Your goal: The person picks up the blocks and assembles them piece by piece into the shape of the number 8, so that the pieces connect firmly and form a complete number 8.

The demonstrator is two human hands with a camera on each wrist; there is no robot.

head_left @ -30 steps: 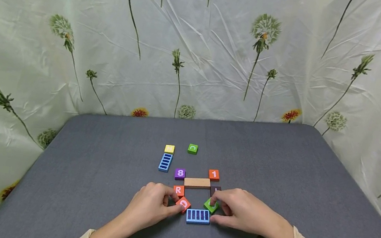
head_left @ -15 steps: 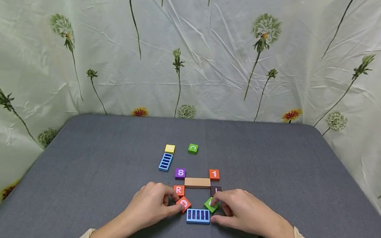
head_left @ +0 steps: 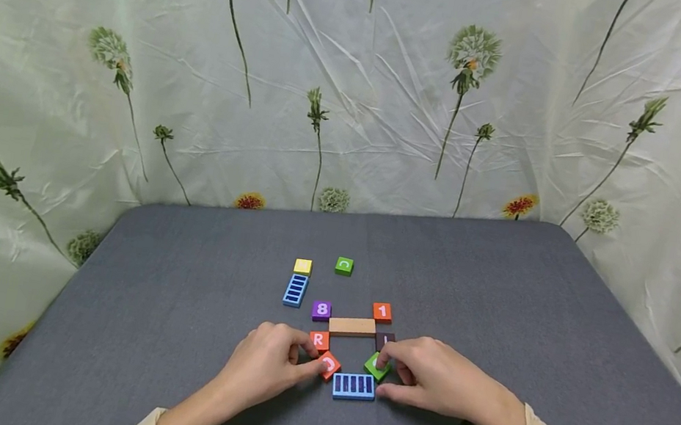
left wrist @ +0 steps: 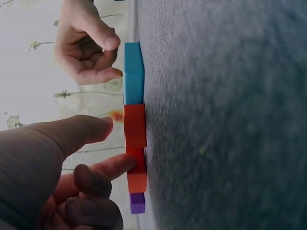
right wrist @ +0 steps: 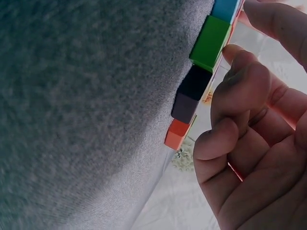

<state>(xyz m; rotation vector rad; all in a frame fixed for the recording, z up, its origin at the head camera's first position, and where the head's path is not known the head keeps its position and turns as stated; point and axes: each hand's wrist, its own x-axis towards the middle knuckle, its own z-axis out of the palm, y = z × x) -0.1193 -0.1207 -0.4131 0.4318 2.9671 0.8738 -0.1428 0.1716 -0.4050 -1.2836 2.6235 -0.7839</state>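
In the head view, my left hand (head_left: 266, 360) is over a red R tile (head_left: 319, 341) and a tilted red letter tile (head_left: 330, 365). The left wrist view has its index fingertip touching a red block (left wrist: 137, 179), with the thumb raised off the neighbouring block (left wrist: 135, 125). My right hand (head_left: 444, 378) rests its index fingertip on a tilted green tile (head_left: 374, 370); its thumb is apart from the tile, by the end of a blue barred block (head_left: 354, 386). Neither hand grips anything. A dark tile (head_left: 383, 340) lies partly hidden behind the right index finger.
A plain wooden block (head_left: 352, 326) lies between a purple 8 tile (head_left: 321, 310) and an orange 1 tile (head_left: 382, 312). Farther back are another blue barred block (head_left: 295, 290), a yellow tile (head_left: 303, 266) and a green C tile (head_left: 344, 266). All lie on a grey cloth surface (head_left: 203, 280).
My left thumb has drawn back slightly to the left from the tilted red tile, uncovering more of it. The right hand and the blocks stay in place.
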